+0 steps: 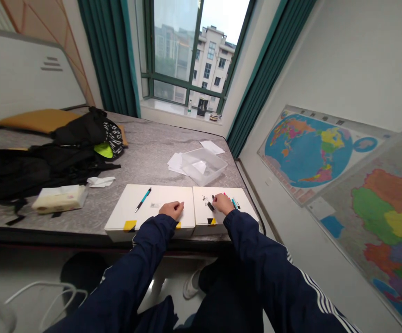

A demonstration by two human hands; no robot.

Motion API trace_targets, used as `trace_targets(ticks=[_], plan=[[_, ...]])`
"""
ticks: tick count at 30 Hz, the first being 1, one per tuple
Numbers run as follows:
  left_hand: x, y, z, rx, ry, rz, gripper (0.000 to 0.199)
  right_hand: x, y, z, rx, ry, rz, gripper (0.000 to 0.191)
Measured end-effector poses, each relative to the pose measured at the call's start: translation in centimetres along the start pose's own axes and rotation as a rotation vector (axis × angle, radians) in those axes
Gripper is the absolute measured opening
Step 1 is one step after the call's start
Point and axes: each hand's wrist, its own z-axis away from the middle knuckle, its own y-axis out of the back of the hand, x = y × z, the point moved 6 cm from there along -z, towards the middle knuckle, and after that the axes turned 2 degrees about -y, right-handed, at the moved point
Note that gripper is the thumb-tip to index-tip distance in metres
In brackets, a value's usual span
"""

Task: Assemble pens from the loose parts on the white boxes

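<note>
Two white boxes stand side by side on the grey mattress. On the left box lies a teal and black pen. My left hand rests at that box's right part, fingers curled; whatever it may hold is too small to see. Over the right box is my right hand, its fingers bent down among small pen parts. A black piece lies just left of its fingertips, and a teal piece lies to its right. What the right fingers grip is hidden.
Behind the boxes are a clear plastic bin and white papers. At the left lie a tissue pack, a crumpled tissue and a black backpack. A wall with maps rises at the right.
</note>
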Motion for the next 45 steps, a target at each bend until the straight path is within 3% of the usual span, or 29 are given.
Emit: trace_targets(ticks=[3,7,15,24,30,40,45], plan=[[0.3,-0.1,0.0,0.036,-0.047,-0.101,0.045,-1.8,0.4,-1.2,0.016,-0.053,0.046,0.013],[0.3,-0.4,0.1,0.048,-0.07,-0.149,0.045,-2.9,0.4,-2.5,-0.069,-0.111,0.11,0.02],[0.1,-0.5,-0.2,0.032,-0.06,-0.175,0.047,-1.6,-0.9,-2.2,-0.251,-0.097,0.314,0.051],[0.2,-0.5,-0.2,0.029,-0.047,-0.207,0.044,-2.3,-0.4,0.1,-0.269,-0.094,0.322,0.048],[0.2,-0.4,-0.3,0.034,-0.046,-0.211,0.044,-3.0,0.7,1.5,-0.217,-0.141,0.287,0.044],[0.2,-0.7,-0.1,0.055,-0.084,-0.214,0.046,-4.5,0.4,2.7,-0.114,-0.106,0.299,0.033],[0.1,-0.9,-0.2,0.048,-0.11,-0.231,0.046,-4.0,1.0,2.6,-0.107,-0.131,0.268,0.034]])
